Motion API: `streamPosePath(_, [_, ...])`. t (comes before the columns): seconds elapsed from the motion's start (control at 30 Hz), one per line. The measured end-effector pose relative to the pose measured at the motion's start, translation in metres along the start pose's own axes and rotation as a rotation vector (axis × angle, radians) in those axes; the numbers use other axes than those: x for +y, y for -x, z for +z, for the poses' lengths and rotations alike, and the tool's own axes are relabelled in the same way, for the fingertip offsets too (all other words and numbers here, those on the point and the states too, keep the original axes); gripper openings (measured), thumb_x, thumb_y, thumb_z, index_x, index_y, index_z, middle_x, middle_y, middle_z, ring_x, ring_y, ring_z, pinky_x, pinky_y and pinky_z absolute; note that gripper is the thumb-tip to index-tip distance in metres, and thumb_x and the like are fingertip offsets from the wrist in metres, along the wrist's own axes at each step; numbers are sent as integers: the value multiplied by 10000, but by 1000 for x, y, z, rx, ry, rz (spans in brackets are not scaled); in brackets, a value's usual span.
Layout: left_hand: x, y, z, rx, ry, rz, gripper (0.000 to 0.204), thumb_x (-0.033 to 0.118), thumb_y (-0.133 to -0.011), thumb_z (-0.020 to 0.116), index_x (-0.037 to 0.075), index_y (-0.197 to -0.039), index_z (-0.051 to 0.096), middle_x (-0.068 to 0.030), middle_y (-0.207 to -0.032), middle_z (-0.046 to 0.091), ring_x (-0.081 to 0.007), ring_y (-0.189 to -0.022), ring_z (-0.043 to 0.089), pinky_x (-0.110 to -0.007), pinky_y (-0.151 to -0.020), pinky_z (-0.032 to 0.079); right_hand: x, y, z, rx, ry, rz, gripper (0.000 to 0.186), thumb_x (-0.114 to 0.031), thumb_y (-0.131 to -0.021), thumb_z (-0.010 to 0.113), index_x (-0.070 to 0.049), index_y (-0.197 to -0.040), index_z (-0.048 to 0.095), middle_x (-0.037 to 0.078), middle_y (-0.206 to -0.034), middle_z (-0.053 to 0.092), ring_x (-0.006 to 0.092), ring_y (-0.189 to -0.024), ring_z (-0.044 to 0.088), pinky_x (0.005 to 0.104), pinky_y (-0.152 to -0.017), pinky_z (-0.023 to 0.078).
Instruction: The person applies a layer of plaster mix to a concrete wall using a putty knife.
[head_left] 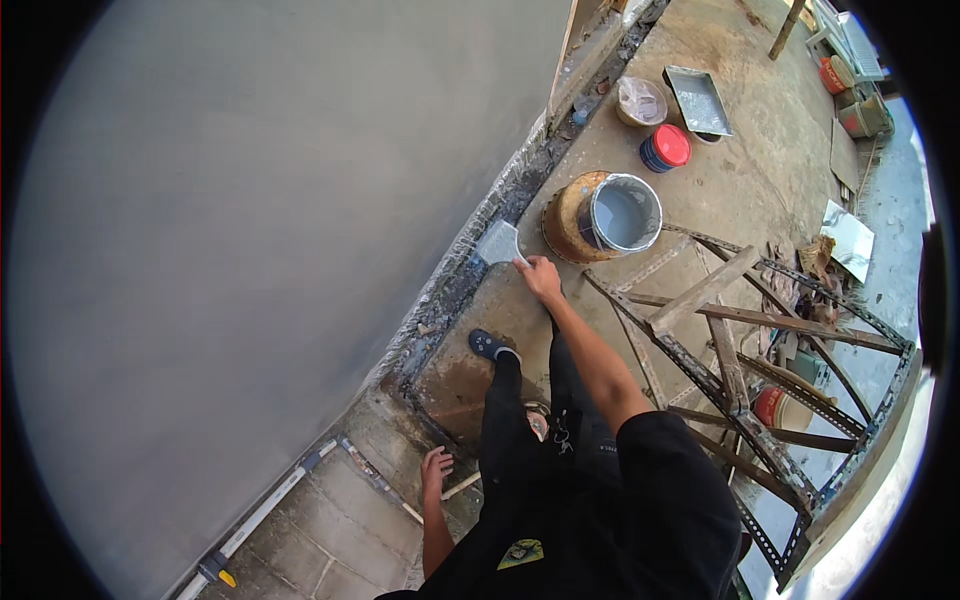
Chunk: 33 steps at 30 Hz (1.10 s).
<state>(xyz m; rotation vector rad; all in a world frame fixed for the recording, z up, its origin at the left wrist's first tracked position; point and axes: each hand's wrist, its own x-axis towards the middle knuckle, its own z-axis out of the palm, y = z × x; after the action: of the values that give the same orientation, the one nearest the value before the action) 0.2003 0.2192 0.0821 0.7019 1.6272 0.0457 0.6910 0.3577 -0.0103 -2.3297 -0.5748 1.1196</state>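
My right hand is closed round the handle of a paint roller with a pale grey head. The roller is beside the foot of a large smooth grey wall. Just beyond and to the right of that hand, a bucket of grey paint stands on or against a round brown drum. My left hand hangs low at my left side with its fingers stretched out and nothing visible in them. Near it a pipe runs along the block edge.
To the right stands a metal and wood frame. Farther off are a red-lidded pail, a bowl with plastic and a paint tray. A rough gutter follows the wall's foot. A white pipe lies lower left.
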Motion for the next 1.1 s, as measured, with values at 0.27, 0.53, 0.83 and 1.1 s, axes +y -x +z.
streamPosePath(0.27, [-56, 50, 5, -51, -172, -321, 328, 292, -910, 417, 68, -1130, 514, -115, -978, 611, -213, -872, 600, -344, -723, 489, -12, -115, 49, -47, -25, -82, 457, -477, -778, 552, -91, -1006, 642, 178, -901, 635, 338, -882, 597, 419, -780, 460])
streamPosePath(0.53, [-35, 85, 20, 85, -206, -598, 392, 347, -918, 396, 73, -1189, 469, -139, -1029, 605, -233, -913, 597, -374, -751, 487, -2, -199, 98, -110, -515, -356, 385, -406, -754, 623, -38, -862, 654, 157, -740, 614, 304, -702, 586, 366, -667, 442])
streamPosePath(0.83, [14, 74, 40, 118, -106, -614, 409, 353, -919, 409, 50, -1187, 467, -151, -1002, 605, -223, -903, 600, -344, -741, 496, 69, -279, 141, -6, -203, -34, 420, -456, -764, 594, -97, -969, 661, 150, -892, 645, 314, -893, 599, 417, -799, 445])
streamPosePath(1.1, [37, 54, 39, 93, -128, -583, 432, 373, -914, 401, 47, -1189, 467, -145, -1013, 603, -231, -910, 594, -357, -765, 476, 12, -255, 126, -17, -36, 194, 355, -365, -808, 543, -35, -875, 657, 203, -852, 633, 343, -839, 611, 431, -753, 466])
